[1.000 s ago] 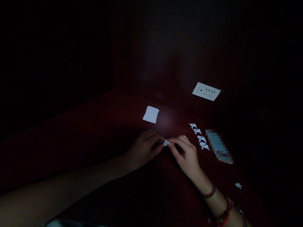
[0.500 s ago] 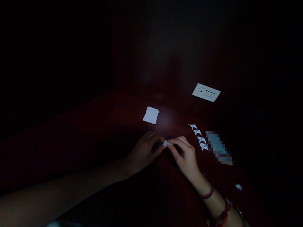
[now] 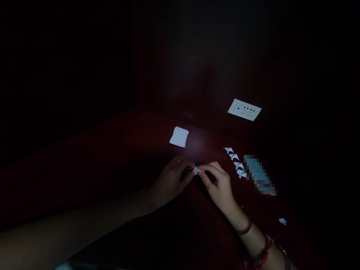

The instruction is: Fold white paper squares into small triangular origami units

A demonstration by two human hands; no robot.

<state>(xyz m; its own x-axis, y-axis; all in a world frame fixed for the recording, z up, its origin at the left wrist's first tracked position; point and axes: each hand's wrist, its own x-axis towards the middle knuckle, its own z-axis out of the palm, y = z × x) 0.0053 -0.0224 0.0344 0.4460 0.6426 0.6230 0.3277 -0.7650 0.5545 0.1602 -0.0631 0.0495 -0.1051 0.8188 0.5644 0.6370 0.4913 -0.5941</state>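
Observation:
Between my two hands is a small folded piece of white paper point(image 3: 196, 171), partly covered by the fingertips. My left hand point(image 3: 173, 178), with a ring on one finger, pinches its left side between thumb and fingers. On the other side, my right hand point(image 3: 219, 185) grips the paper's right edge with thumb and forefinger. Bracelets circle the right wrist. To the right of that hand lies a row of several small folded paper pieces point(image 3: 239, 169). Beyond the left hand rests a stack of square white paper sheets point(image 3: 179, 137).
A blurred-out elongated object point(image 3: 260, 175) lies right of the folded row. Small white paper bits point(image 3: 282, 221) are near the right side of the dark red table point(image 3: 112, 142). A white socket plate point(image 3: 244, 109) is on the back wall. The surroundings are very dark.
Almost nothing differs. Both hands keep their pinch on the folded paper, and the whole view has shifted very slightly.

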